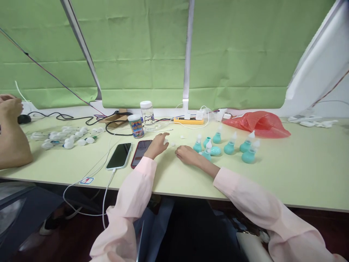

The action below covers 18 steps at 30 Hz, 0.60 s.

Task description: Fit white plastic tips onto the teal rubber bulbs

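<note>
My left hand is over the table beside the red-edged phone, its index finger stretched out and its fingers apart. Nothing shows in it. Just right of its fingertips lies a small white piece, with another small white piece farther back. My right hand rests low on the table with its fingers curled together; whatever they may hold is hidden. To its right stand several teal bulbs with clear or white tips, such as one teal bulb. A teal bulb lies on its side among them.
A white-edged phone is plugged into a cable. Behind are a printed canister, a clear jar, an orange power strip and a red plastic bag. Clear tubes with white caps lie left, near another person's arm.
</note>
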Each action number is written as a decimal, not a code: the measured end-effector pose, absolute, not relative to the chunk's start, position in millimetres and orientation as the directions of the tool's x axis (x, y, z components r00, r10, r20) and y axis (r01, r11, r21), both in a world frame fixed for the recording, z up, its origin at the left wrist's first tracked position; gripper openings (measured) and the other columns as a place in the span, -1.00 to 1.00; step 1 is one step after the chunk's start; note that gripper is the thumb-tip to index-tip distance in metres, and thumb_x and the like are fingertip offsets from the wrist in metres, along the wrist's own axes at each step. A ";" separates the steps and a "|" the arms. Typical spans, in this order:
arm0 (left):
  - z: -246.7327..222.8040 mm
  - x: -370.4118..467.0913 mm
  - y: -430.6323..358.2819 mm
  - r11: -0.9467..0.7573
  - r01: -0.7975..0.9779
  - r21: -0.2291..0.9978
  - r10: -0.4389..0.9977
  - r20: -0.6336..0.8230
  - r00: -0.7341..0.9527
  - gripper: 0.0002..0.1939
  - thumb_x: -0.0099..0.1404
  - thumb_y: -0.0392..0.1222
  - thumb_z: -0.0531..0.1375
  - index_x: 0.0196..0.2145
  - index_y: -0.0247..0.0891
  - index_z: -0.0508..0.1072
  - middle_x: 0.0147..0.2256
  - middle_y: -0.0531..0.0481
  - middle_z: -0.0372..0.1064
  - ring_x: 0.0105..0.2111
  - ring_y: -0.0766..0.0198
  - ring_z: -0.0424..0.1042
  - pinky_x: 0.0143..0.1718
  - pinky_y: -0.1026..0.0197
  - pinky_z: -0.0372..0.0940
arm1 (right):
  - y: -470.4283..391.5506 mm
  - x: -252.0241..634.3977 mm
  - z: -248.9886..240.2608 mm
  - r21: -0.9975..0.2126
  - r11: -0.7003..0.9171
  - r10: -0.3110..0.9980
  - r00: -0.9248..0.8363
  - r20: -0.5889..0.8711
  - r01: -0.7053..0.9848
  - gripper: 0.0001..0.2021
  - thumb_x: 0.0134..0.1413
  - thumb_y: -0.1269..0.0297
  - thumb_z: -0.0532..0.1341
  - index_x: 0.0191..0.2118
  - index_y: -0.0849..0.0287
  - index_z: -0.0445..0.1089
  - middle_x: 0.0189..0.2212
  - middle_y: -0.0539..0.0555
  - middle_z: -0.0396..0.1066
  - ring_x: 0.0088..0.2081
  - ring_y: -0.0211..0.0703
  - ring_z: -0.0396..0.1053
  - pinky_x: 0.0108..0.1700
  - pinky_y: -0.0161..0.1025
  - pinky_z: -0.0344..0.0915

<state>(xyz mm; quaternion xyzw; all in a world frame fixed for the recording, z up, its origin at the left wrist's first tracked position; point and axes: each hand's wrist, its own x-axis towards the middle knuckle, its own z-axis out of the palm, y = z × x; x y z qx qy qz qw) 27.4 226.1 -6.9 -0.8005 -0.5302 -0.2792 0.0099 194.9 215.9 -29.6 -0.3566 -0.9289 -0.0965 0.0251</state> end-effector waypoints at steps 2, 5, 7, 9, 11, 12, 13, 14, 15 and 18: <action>-3.4 29.8 223.4 -0.442 0.788 0.429 0.870 0.420 0.259 -0.66 -0.01 -0.34 0.07 -0.21 -0.33 0.33 -0.32 -0.08 0.32 -0.44 0.32 0.33 -0.34 0.25 0.24 | 213.8 197.0 -26.6 0.156 0.729 0.655 -0.745 0.122 0.667 -0.78 0.02 0.49 -0.04 -0.41 0.30 0.34 -0.42 0.17 0.34 -0.34 -0.16 0.30 -0.29 -0.27 0.14; 2.2 32.6 216.9 -0.348 0.613 0.709 0.936 0.222 0.274 -0.75 -0.08 -0.37 0.11 -0.34 -0.37 0.35 -0.44 -0.02 0.34 -0.57 0.40 0.32 -0.50 0.31 0.25 | 203.5 202.1 -26.9 0.129 0.734 0.630 -0.739 0.240 0.667 -0.78 0.05 0.43 -0.04 -0.40 0.30 0.35 -0.42 0.18 0.34 -0.35 -0.16 0.30 -0.29 -0.25 0.15; 4.6 33.4 213.1 -0.252 0.494 0.832 0.933 0.073 0.354 -0.76 -0.12 -0.41 0.15 -0.39 -0.40 0.33 -0.51 0.02 0.32 -0.60 0.41 0.33 -0.53 0.33 0.25 | 195.1 207.4 -31.3 0.055 0.744 0.601 -0.702 0.383 0.666 -0.75 0.08 0.39 -0.05 -0.36 0.29 0.36 -0.42 0.17 0.34 -0.34 -0.17 0.30 -0.30 -0.25 0.17; 5.3 33.4 211.2 -0.198 0.410 0.890 0.888 -0.014 0.459 -0.75 -0.17 -0.42 0.19 -0.42 -0.41 0.31 -0.51 0.02 0.33 -0.59 0.41 0.34 -0.51 0.33 0.27 | 187.8 213.2 -37.5 -0.066 0.771 0.568 -0.638 0.520 0.634 -0.76 0.09 0.36 -0.04 -0.34 0.27 0.37 -0.43 0.15 0.35 -0.35 -0.20 0.31 -0.32 -0.28 0.20; 5.0 32.8 210.9 -0.193 0.342 0.920 0.836 -0.029 0.548 -0.71 -0.21 -0.42 0.23 -0.43 -0.41 0.31 -0.46 -0.01 0.34 -0.57 0.40 0.35 -0.50 0.31 0.29 | 182.6 217.6 -43.0 -0.170 0.802 0.532 -0.557 0.638 0.572 -0.77 0.08 0.35 -0.02 -0.34 0.24 0.38 -0.43 0.14 0.37 -0.36 -0.21 0.32 -0.32 -0.27 0.23; 4.8 32.4 211.0 -0.198 0.308 0.931 0.815 -0.018 0.579 -0.70 -0.22 -0.41 0.24 -0.43 -0.41 0.31 -0.43 -0.02 0.35 -0.56 0.40 0.36 -0.49 0.29 0.30 | 180.8 218.7 -44.7 -0.218 0.816 0.518 -0.510 0.687 0.536 -0.78 0.07 0.34 0.00 -0.34 0.23 0.39 -0.43 0.13 0.38 -0.36 -0.21 0.33 -0.33 -0.27 0.25; 4.7 31.9 211.0 -0.203 0.275 0.940 0.799 -0.003 0.601 -0.68 -0.23 -0.39 0.26 -0.42 -0.41 0.31 -0.41 -0.04 0.35 -0.54 0.38 0.37 -0.47 0.28 0.30 | 179.6 219.2 -45.4 -0.268 0.824 0.512 -0.456 0.728 0.498 -0.79 0.05 0.34 0.02 -0.34 0.20 0.40 -0.43 0.12 0.40 -0.37 -0.20 0.34 -0.34 -0.26 0.27; 4.9 31.5 210.8 -0.206 0.247 0.947 0.787 0.011 0.617 -0.67 -0.23 -0.38 0.27 -0.42 -0.41 0.31 -0.40 -0.05 0.35 -0.53 0.37 0.38 -0.46 0.26 0.31 | 178.7 219.1 -45.3 -0.323 0.827 0.517 -0.396 0.759 0.460 -0.81 0.04 0.33 0.05 -0.35 0.18 0.41 -0.43 0.11 0.41 -0.38 -0.20 0.35 -0.35 -0.25 0.28; 5.3 31.0 210.4 -0.208 0.224 0.952 0.775 0.020 0.631 -0.66 -0.23 -0.37 0.27 -0.41 -0.41 0.32 -0.40 -0.05 0.35 -0.51 0.35 0.38 -0.45 0.25 0.31 | 178.0 218.6 -44.4 -0.381 0.822 0.533 -0.336 0.776 0.423 -0.82 0.01 0.31 0.07 -0.36 0.15 0.42 -0.43 0.09 0.42 -0.39 -0.20 0.36 -0.36 -0.25 0.30; 6.7 30.6 208.4 -0.205 0.184 0.961 0.753 0.035 0.657 -0.67 -0.22 -0.34 0.28 -0.40 -0.40 0.33 -0.45 -0.04 0.36 -0.46 0.31 0.39 -0.40 0.22 0.32 | 176.6 216.8 -39.9 -0.537 0.774 0.616 -0.204 0.760 0.336 -0.86 -0.06 0.27 0.14 -0.40 0.10 0.44 -0.45 0.05 0.44 -0.41 -0.17 0.38 -0.35 -0.21 0.33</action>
